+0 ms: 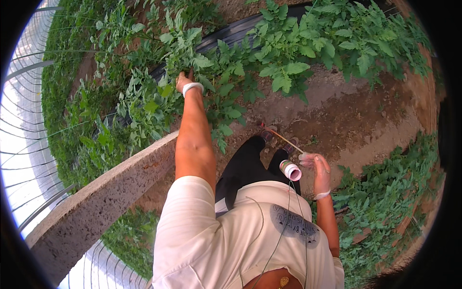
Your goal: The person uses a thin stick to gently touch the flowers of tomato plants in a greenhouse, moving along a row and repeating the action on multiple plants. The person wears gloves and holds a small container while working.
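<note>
My left hand reaches in among the leaves of a tomato plant, a white band at its wrist. Foliage hides the fingertips, so whether they grip a stem is unclear. In front of my body, my right hand pinches the end of a thin stick with a red tip. The stick slants away from me over my shoes. Beside that hand, a small open bottle, white with a pinkish inside, hangs on a cord against my shirt.
A thick, rough concrete beam or post slants past my left side. Tomato rows grow ahead and at my right, with black plastic mulch under the front row. Bare soil lies between rows. Greenhouse film on hoops curves at left.
</note>
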Available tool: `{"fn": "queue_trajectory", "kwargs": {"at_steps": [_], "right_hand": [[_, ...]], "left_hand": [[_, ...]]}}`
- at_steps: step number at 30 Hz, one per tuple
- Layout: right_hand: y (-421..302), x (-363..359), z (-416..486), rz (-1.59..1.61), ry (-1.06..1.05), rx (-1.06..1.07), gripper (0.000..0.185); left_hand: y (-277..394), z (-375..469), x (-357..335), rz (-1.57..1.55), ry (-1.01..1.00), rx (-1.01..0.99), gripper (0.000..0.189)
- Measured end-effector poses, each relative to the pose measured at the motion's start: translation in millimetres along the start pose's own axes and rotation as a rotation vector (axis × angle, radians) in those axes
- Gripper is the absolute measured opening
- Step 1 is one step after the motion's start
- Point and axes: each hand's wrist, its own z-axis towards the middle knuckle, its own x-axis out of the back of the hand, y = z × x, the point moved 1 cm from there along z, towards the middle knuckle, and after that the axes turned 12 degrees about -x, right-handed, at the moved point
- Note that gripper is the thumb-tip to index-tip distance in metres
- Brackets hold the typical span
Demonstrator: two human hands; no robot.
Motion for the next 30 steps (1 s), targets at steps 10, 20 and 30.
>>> {"fn": "queue_trajectory", "kwargs": {"at_steps": [10, 20, 30], "right_hand": [[-5.4, 1.3, 5.6, -0.015, -0.008, 0.014, 0.034], [-13.6, 3.0, 7.5, -0.007, -0.012, 0.036, 0.034], [-21.5, 8.7, 1.6, 0.017, -0.038, 0.108, 0.033]], "left_hand": [[-2.1, -10.3, 5.9, -0.082, -0.147, 0.003, 0.037], [3.7, -21.0, 8.1, -0.027, -0.300, 0.099, 0.054], [-8.6, -7.1, 27.9, -0.088, -0.272, 0.266, 0.086]]}}
